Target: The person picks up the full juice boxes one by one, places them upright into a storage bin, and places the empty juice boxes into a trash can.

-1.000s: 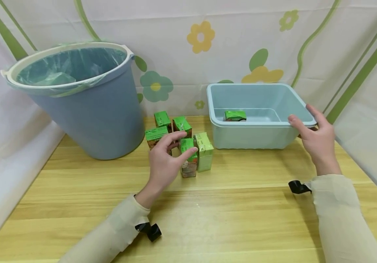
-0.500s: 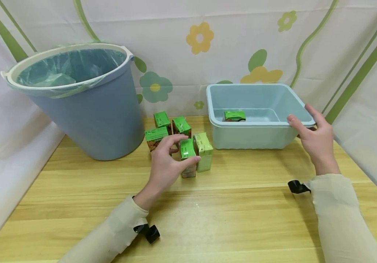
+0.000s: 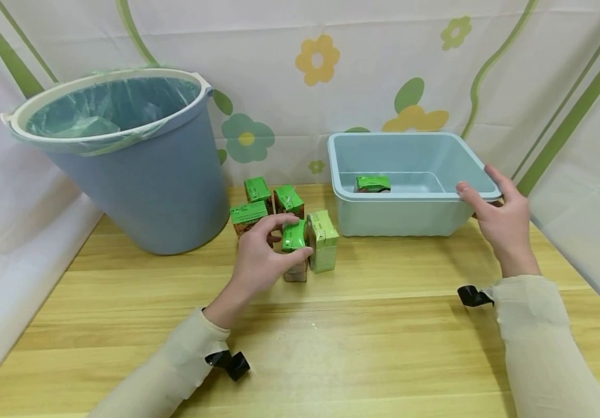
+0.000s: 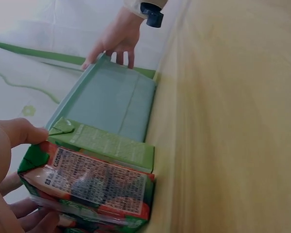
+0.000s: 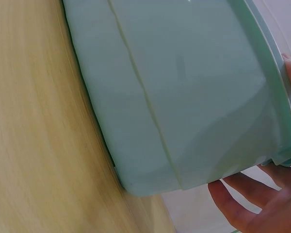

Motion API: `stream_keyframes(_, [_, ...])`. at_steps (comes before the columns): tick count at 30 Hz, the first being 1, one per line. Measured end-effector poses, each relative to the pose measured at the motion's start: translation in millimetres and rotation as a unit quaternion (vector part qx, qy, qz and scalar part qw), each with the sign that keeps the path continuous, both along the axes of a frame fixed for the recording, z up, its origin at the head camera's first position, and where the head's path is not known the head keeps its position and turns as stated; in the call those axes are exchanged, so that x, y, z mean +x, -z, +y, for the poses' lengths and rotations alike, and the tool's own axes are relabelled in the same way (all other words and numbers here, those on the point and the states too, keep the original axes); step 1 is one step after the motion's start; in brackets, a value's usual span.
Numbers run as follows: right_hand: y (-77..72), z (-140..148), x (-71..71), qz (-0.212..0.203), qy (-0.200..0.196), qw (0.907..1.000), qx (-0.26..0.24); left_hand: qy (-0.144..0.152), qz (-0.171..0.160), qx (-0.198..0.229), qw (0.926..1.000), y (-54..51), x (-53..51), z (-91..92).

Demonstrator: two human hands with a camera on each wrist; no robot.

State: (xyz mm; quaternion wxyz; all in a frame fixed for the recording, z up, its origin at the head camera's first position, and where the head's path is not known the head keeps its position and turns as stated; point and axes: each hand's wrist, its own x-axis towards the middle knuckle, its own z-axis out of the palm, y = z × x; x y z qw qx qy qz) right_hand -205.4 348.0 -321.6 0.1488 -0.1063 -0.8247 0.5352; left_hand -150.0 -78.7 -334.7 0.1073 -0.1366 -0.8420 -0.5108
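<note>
My left hand (image 3: 260, 258) holds a small drink carton (image 3: 295, 235) between thumb and fingers. The carton stands upright with a green top, and its printed side panel (image 4: 99, 182) faces the left wrist camera. Close on its right is a pale green carton (image 3: 323, 241). Behind and left stand other green-topped cartons (image 3: 249, 215), partly hidden by my hand. My right hand (image 3: 506, 229) grips the right front corner of a light blue plastic basin (image 3: 399, 215), thumb over the rim and fingers (image 5: 242, 194) along the outer side. One green-topped carton (image 3: 373, 184) lies inside the basin.
A tall blue bin (image 3: 148, 186) with a plastic bag liner stands at the back left. Behind everything hangs a white flowered cloth (image 3: 279, 69). All of it stands on a wooden table (image 3: 341, 348).
The left thumb and fingers have closed in on the front carton, which has shifted slightly left, away from the pale green one. My right hand and the basin have stayed in place.
</note>
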Motion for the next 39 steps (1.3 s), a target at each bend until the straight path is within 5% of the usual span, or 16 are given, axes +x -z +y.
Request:
stream_keyframes(11, [1.1, 1, -0.3, 0.004, -0.002, 1.0000, 0.002, 0.041, -0.072, -0.032, 0.9961, -13.7, -3.4, -16.0])
stream_keyframes(39, [0.9, 0, 0.1, 0.004, -0.002, 1.0000, 0.001, 0.013, -0.115, -0.083, 0.9898, -22.8, -6.1, -29.1])
